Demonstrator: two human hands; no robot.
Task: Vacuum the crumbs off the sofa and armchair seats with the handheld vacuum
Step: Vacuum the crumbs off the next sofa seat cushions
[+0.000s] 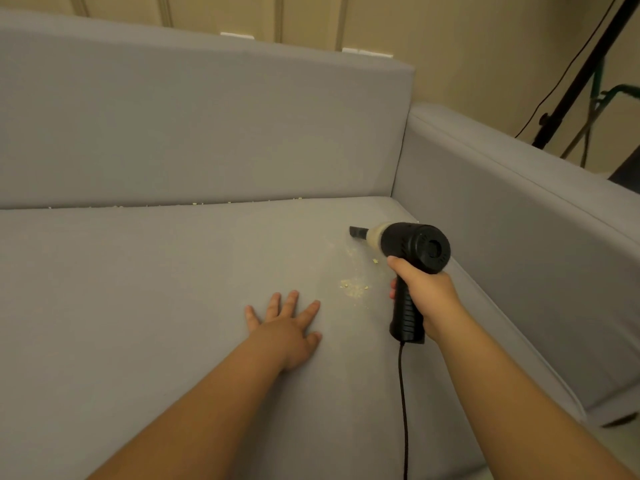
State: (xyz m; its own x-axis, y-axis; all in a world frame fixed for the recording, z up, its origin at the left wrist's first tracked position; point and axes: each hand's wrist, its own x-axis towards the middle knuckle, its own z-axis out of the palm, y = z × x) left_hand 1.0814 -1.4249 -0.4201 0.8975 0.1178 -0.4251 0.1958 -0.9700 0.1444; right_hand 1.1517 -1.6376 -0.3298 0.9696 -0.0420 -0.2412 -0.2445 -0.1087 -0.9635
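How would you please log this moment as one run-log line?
right hand grips handheld vacuum | nozzle over seat | left hand flat on seat | crumbs remain

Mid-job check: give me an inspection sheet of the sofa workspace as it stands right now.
Surface: grey sofa seat, crumbs not yet cleared.
Job's things: handheld vacuum, nozzle pointing left just above the seat; crumbs between the hands, more along the back crease.
Clutter: nothing seen.
Grippers: left hand flat on the seat, fingers spread; right hand grips the vacuum handle.
Cables: black cord hangs from the handle.
Surroundings: beige wall, black stand behind the armrest.
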